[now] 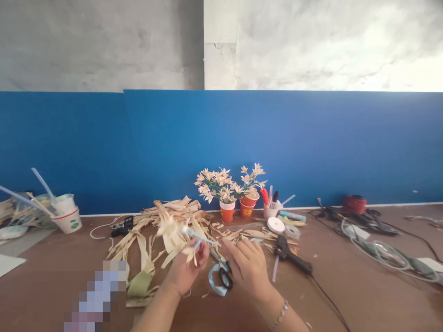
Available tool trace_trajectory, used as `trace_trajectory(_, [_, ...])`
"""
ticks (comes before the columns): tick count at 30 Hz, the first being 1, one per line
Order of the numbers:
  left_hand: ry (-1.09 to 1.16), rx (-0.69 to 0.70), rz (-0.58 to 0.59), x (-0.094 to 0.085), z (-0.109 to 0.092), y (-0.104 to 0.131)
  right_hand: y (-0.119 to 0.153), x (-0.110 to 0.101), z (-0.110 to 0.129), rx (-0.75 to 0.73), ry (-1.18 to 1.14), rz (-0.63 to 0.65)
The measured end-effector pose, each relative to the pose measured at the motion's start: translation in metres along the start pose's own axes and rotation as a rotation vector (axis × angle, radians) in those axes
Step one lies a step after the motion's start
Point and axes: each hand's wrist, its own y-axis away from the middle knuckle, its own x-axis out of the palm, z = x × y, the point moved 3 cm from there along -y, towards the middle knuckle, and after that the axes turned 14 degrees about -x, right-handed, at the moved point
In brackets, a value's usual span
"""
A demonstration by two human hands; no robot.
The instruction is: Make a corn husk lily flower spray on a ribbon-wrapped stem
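My left hand (192,265) is closed around a thin stem wrapped in light blue (204,239). Pale, husk-like flowers (169,229) top it, blurred, and another pale flower (189,252) shows at my fingers. My right hand (249,267), palm down with fingers apart, is close to the stem's right end; its thumb is hidden, and I see nothing in it. Below and between my hands lie black-handled scissors (225,275) and a loop of light blue ribbon (217,289). Dried husk strips (180,207) are heaped behind my left hand.
Red cups (227,215) hold pale flowers at the back. A black glue gun (290,256) trails its cord to the right of my right hand. Near it lie a white spool (276,225) and clear tape (292,232). Coiled cables (391,256) lie far right; a white cup (69,221) stands left.
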Motion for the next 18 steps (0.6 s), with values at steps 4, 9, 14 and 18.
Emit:
trace_trajectory(4, [-0.015,0.136,-0.164,0.000,-0.002,-0.010,-0.005,0.001,-0.006,0.272,-0.212,0.025])
trace_trajectory(9, [-0.069,0.231,-0.171,0.019,-0.017,-0.017,-0.014,0.007,-0.014,0.611,-0.720,0.084])
trace_trajectory(14, [-0.027,0.298,-0.183,0.032,-0.037,-0.021,-0.019,0.024,-0.015,0.812,-1.109,0.174])
trace_trajectory(18, [-0.074,0.299,-0.278,0.035,-0.046,-0.027,-0.031,0.030,-0.016,0.769,-1.177,0.198])
